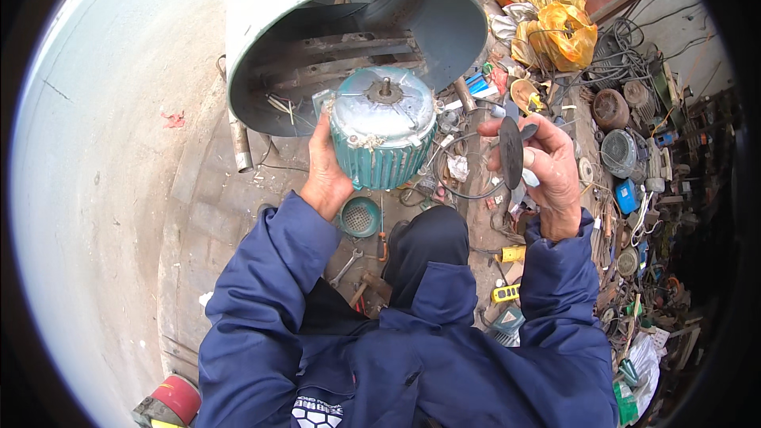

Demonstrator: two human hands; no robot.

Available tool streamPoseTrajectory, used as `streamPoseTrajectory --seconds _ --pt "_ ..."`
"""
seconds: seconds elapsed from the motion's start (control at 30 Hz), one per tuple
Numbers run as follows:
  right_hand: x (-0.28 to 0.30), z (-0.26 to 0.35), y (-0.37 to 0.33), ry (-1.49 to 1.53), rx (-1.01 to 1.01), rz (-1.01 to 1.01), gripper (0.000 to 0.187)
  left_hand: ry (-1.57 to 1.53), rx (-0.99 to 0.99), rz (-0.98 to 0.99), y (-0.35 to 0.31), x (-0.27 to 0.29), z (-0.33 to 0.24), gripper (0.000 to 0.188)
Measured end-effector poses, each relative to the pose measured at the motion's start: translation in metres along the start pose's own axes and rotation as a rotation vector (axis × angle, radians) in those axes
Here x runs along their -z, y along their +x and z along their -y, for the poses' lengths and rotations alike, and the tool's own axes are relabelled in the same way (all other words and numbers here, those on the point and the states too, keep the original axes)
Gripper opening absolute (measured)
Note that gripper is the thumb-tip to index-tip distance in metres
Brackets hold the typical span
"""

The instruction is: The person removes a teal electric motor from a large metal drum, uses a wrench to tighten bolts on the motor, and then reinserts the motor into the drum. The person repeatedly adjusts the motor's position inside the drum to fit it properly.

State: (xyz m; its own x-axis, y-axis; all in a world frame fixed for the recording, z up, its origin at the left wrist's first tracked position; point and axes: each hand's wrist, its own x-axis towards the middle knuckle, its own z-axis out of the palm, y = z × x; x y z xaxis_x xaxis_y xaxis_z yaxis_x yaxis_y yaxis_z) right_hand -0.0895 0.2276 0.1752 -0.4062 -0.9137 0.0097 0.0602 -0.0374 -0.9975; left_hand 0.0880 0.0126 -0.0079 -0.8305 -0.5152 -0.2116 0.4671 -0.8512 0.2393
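A green electric motor [384, 147] with a finned body and a silvery end face stands upright in front of me, its short shaft [385, 87] pointing up. My left hand [325, 176] is wrapped round its left side. Off to the right, my right hand [552, 170] pinches a dark fan [511, 152], a round disc with blades seen nearly edge-on. The fan is apart from the motor. Below the motor, on the ground, lies a green perforated fan cover [360, 216]. Beside it are a screwdriver [383, 246] with an orange handle and a wrench [346, 267].
A large grey metal cylinder [261, 0] lies open toward me behind the motor. A metal pipe [240, 143] leans at its left. Cables, motor parts and scrap crowd the right side, with a yellow plastic bag [567, 36]. A hammer [374, 287] lies near my knees.
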Motion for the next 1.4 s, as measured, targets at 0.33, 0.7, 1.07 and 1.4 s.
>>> streamPoseTrajectory --seconds 0.33,0.7,1.07,1.4 --pt "-0.070 0.047 0.120 -0.785 -0.147 0.200 0.017 -0.046 0.009 0.093 -0.001 -0.013 -0.003 0.067" --pt "-0.085 0.043 0.124 -0.998 -0.071 0.280 0.024 -0.051 0.002 0.147 -0.007 -0.019 -0.007 0.064" --pt "-0.068 0.024 0.123 -0.795 0.063 0.287 0.027 -0.047 0.010 0.113 -0.006 -0.019 -0.009 0.056" --pt "-0.034 -0.004 0.142 -0.551 -0.188 0.122 0.027 0.057 0.005 0.032 -0.001 -0.016 -0.012 0.047"
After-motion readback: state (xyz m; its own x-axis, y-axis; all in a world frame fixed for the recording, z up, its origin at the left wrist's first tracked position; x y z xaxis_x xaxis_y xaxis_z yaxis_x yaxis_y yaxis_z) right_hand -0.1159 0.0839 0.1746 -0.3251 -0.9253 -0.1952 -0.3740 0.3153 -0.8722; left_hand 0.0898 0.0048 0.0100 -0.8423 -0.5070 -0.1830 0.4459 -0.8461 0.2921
